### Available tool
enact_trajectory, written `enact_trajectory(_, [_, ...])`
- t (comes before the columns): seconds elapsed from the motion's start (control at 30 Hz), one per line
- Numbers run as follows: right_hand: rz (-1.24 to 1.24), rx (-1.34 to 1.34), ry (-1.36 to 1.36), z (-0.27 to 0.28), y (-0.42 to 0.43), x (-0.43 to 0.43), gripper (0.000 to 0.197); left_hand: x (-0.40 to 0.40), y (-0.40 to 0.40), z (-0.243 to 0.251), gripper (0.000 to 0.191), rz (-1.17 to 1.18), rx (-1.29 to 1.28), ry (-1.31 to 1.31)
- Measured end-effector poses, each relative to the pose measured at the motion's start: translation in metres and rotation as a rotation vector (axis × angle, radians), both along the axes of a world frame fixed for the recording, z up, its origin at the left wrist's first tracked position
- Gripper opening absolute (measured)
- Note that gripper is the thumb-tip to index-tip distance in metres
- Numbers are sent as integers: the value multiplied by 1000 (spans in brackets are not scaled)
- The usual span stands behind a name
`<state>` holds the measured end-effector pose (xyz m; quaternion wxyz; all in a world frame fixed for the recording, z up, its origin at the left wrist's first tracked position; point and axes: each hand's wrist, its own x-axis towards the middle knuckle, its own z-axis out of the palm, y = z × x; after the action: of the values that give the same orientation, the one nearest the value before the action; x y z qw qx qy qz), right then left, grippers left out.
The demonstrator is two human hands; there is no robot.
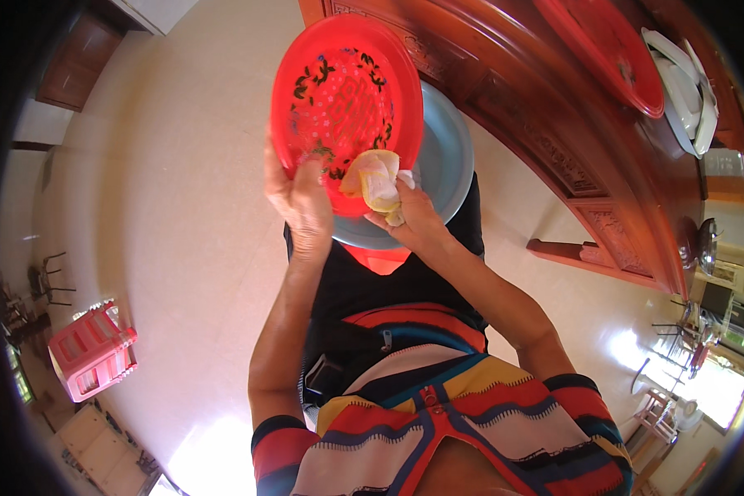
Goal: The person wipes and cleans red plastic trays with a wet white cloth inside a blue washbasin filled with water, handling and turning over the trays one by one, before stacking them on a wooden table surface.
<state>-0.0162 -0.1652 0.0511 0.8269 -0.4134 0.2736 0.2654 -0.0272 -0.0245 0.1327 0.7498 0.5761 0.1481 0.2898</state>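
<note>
My left hand (304,198) grips the near left rim of a red tray (354,118), thumb on its inner face. The tray is round to oval, with a printed floral wreath and gold-coloured writing, and is tilted up towards me. Bunched in my right hand (412,214) is a white cloth with yellow edging (378,180), which lies against the tray's near right part. Under the tray is a light blue-grey basin (449,155), partly covered by it. Something red (378,259) shows below the basin, between my legs.
A carved wooden cabinet (514,118) curves along the right. On its top lie another red tray (614,56) and white dishes (682,93). A pink plastic stool (93,350) stands on the tiled floor (186,204) at left. Several chairs and a fan (685,412) are farther off.
</note>
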Motion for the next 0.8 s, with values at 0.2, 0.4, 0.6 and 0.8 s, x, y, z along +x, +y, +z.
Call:
enact_trajectory(0.2, [188,-369,-603,-70,-41,41,38,-8,10,5,73,-76,58,5])
enact_trajectory(0.4, [397,-844,-766,21,-71,83,41,-18,54,50,66,-337,-17,185])
enact_trajectory(0.6, [380,-953,-759,29,-63,85,40,-19,49,30,32,-223,-134,208])
enact_trajectory(0.8, [155,-1102,-662,12,-41,56,51,-15,37,11,28,-119,-163,86])
